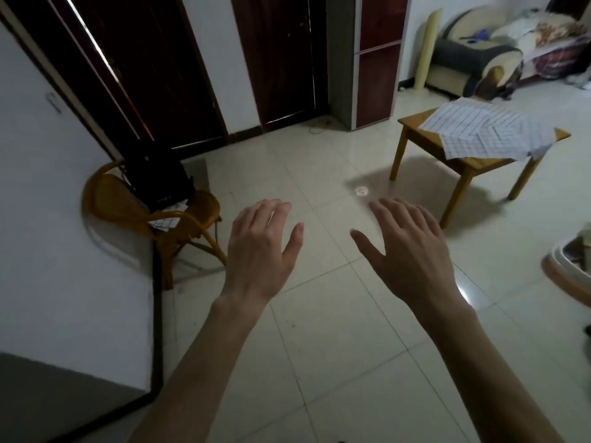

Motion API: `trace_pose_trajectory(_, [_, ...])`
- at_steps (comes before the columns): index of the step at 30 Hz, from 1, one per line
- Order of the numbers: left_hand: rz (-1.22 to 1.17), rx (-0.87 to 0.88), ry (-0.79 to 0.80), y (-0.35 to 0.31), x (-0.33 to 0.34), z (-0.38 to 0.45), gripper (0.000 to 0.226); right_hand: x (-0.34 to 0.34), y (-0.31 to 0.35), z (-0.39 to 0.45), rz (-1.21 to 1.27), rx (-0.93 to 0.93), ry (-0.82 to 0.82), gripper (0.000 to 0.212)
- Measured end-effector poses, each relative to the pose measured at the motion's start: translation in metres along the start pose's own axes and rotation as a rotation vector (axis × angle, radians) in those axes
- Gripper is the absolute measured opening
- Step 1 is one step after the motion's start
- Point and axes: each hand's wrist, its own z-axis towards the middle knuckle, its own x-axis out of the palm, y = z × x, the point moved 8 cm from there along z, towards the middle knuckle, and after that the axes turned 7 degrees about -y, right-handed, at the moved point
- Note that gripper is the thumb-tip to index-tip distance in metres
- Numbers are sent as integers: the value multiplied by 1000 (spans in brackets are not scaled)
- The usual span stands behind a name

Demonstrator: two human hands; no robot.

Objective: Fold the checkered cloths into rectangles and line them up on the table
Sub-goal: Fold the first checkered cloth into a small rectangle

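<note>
Lying unfolded and overlapping in a loose heap, white checkered cloths with thin blue lines [486,131], covering most of the low square wooden surface [473,163] at the upper right and drooping over its near edge. Standing on pale glossy floor tiles [319,330], well apart from both hands. Hovering over the floor at the middle, the left hand [260,251], back up, grip spread with fingers straight and relaxed, holding nothing. Hovering just beside it, the right hand [412,247], likewise back up, grip spread, fingers fanned and touching nothing. Reaching forward from the bottom edge, both bare forearms. Sitting to the left against the white wall [48,219], a round rattan chair [179,225] carrying a black boxy object [156,180]; peeking out beneath that object, another small piece of blue-checked white cloth [166,222]. Standing behind, dark reddish-brown wooden doors [278,59]. Occupying the far right corner, a cream and grey armchair [473,59] beside a pile of patterned fabric [550,43], with a pale yellow rolled tube [427,49] leaning upright against the wall near it.
</note>
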Motion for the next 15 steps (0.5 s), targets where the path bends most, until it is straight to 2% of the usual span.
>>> trace_pose_trajectory(8, [-46,22,41,8,85,61,56,57,-57,53,-19,87,19,73])
trace_pose_trajectory(15, [-83,79,44,23,172,153,51,107,-89,138,-63,130,-1,73])
